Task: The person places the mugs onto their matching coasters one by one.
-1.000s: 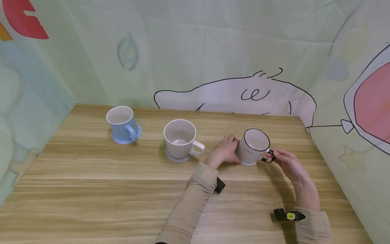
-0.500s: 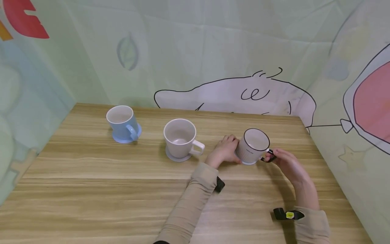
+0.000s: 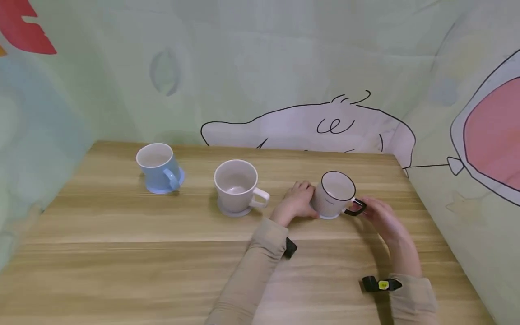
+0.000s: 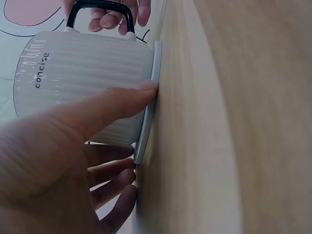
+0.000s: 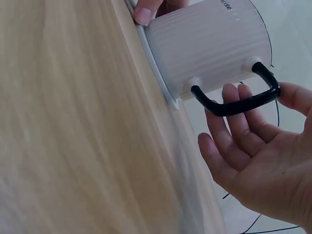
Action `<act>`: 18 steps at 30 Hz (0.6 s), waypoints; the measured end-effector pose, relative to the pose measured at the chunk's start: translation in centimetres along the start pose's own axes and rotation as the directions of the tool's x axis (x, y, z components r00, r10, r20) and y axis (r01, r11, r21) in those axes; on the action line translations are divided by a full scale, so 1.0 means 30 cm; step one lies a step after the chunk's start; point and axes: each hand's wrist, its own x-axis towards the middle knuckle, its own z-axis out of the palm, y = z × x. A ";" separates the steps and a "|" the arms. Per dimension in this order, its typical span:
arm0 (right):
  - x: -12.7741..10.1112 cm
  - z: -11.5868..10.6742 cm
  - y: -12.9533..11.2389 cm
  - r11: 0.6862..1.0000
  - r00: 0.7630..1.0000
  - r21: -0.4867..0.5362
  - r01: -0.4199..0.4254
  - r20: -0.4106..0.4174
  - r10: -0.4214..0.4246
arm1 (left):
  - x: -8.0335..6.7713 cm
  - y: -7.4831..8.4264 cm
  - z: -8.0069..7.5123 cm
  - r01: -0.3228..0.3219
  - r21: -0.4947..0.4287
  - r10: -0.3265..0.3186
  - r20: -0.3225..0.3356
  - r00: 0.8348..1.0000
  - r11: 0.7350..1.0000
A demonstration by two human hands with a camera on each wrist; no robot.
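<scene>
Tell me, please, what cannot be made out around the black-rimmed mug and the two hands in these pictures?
- Mug bottom: head view, its rim faces away; wrist views show only the outside wall.
- Coaster: mostly hidden under the mug in every view.
- Left hand fingertips: head view, behind the mug.
- Right hand contact with the handle: the fingers lie open beside it; touching or not is unclear.
- Head view: slightly blurred.

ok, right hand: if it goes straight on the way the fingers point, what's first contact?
Most likely the black handle of the white ribbed mug. The right hand has open fingers right at it, perhaps already brushing; contact is unclear.
</scene>
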 end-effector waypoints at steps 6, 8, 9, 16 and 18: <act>-0.001 0.012 -0.010 0.998 0.988 -0.051 -0.040 -0.151 0.032 | -0.029 0.001 -0.019 0.015 -0.003 -0.015 0.001 1.000 1.000; -0.010 0.012 -0.018 0.998 0.980 -0.059 -0.038 -0.199 0.025 | -0.035 0.012 -0.027 0.017 -0.001 -0.017 0.005 1.000 1.000; -0.014 0.011 -0.022 0.997 0.975 -0.066 -0.045 -0.221 0.029 | -0.038 0.016 -0.030 0.020 -0.004 -0.020 0.007 1.000 1.000; -0.032 0.025 -0.049 0.988 0.948 -0.138 -0.071 -0.316 0.024 | -0.052 0.028 -0.040 0.033 -0.007 -0.033 0.012 0.999 0.999; -0.038 0.033 -0.057 0.977 0.941 -0.197 -0.082 -0.338 0.011 | -0.057 0.033 -0.042 0.037 -0.020 -0.037 0.007 0.999 0.999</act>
